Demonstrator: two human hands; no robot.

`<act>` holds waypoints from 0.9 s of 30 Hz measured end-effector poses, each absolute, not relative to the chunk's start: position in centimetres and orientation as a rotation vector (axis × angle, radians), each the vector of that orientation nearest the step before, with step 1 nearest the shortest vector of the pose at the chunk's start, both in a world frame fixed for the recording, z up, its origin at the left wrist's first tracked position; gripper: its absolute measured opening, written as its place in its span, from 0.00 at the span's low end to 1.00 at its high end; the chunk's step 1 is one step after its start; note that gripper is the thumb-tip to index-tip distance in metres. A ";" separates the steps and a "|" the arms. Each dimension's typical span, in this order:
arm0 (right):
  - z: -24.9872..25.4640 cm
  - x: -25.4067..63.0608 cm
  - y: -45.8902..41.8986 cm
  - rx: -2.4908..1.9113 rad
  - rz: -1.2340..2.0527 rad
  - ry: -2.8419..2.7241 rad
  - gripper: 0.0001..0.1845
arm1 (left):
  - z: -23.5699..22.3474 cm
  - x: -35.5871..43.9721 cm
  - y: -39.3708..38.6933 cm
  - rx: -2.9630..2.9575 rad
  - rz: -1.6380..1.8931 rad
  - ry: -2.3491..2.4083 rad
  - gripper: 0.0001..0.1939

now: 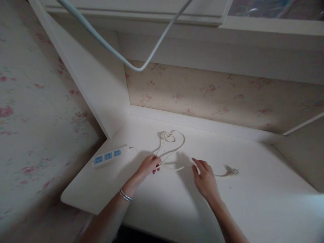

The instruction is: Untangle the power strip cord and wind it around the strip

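Note:
My left hand (150,164), with bangles (126,194) at its wrist, is closed on a white power cord (174,150), pinching several strands. From there the cord loops away to a knotted bundle (165,135) on the desk. My right hand (205,179) is curled loosely round another stretch of this cord, a pale bit showing between thumb and fingers. The cord's end (231,170) lies to the right of that hand; it looks like a plug, but shadow blurs it. Left of my left hand lies a white power strip (108,156) with blue sockets, its cord leaving the right end.
The white desk (263,206) has a rounded front left corner. A side panel (101,77) rises at its left, and a cabinet (141,8) overhangs the back. A thick pale cable (138,68) hangs close in front of the camera. Floral wallpaper (207,89) covers the wall.

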State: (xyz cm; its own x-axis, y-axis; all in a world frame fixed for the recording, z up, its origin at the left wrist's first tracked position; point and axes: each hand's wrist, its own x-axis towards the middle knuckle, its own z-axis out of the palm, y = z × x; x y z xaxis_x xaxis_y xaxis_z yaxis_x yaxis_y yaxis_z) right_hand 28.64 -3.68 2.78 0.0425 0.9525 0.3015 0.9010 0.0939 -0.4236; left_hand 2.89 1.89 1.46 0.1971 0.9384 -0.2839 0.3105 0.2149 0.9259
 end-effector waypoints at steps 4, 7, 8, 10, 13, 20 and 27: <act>2.4 37.6 -3.4 -2.544 0.349 -1.594 0.32 | 2.0 2.7 2.0 1.328 0.681 1.294 0.12; 2.0 41.6 -3.4 -2.801 0.472 -1.404 0.37 | 2.6 2.6 1.9 1.329 0.670 1.262 0.12; 1.8 42.2 -3.3 -2.834 0.473 -1.367 0.38 | 2.8 2.6 1.8 1.327 0.666 1.255 0.11; 1.4 42.4 -3.1 -2.850 0.454 -1.354 0.38 | 3.3 2.7 1.6 1.319 0.662 1.246 0.11; 0.9 41.7 -2.6 -2.803 0.408 -1.449 0.30 | 3.8 2.9 1.4 1.300 0.680 1.242 0.11; 0.2 39.6 -1.6 -2.529 0.379 -1.461 0.21 | 4.3 3.2 1.2 1.161 0.876 1.227 0.10; -1.2 31.0 -2.1 -1.898 0.931 -1.456 0.18 | 5.2 2.5 1.1 1.002 1.018 1.132 0.21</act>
State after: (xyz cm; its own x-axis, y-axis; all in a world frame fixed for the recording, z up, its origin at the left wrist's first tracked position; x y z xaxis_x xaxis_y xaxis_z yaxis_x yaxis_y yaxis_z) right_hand 30.98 -2.12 -1.20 0.1661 0.9686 -0.1848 0.5742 -0.2474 -0.7805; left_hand 2.49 1.10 5.17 0.1285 0.9674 -0.2182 -0.1139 0.2330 0.9658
